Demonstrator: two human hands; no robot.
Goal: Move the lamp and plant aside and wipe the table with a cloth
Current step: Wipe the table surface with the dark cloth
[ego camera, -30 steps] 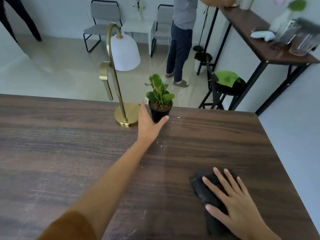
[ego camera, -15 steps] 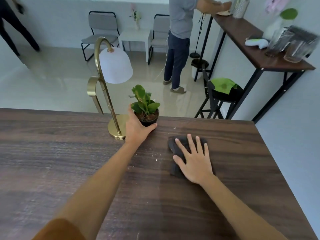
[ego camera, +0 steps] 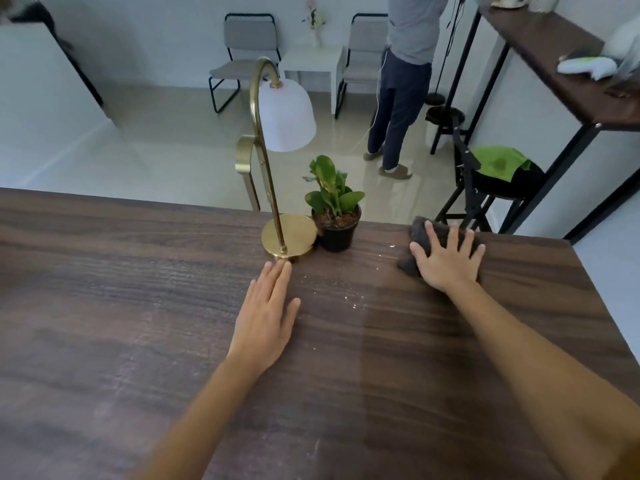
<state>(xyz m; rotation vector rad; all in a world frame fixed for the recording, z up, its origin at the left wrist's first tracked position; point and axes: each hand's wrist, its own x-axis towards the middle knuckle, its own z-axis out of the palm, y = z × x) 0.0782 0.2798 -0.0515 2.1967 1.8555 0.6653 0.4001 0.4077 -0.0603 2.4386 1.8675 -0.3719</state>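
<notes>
A brass lamp (ego camera: 273,188) with a white shade stands near the far edge of the dark wooden table (ego camera: 104,306). Right beside its round base sits a small green plant (ego camera: 334,216) in a black pot. My left hand (ego camera: 266,317) lies flat on the table just in front of the lamp base, holding nothing. At the far right edge, my right hand (ego camera: 446,261) presses spread fingers down on a dark cloth (ego camera: 420,233). White crumbs (ego camera: 349,296) dot the wood between my hands.
Beyond the table a person (ego camera: 401,84) stands on the tiled floor near a tall dark shelf (ego camera: 554,64). A black stool (ego camera: 491,188) with a green cloth stands close to the table's far right corner. Two grey chairs and a white side table line the back wall.
My left hand has let go of the plant pot and drawn back to lie flat on the table. My right hand has pushed the cloth farther away, to the far right edge.
</notes>
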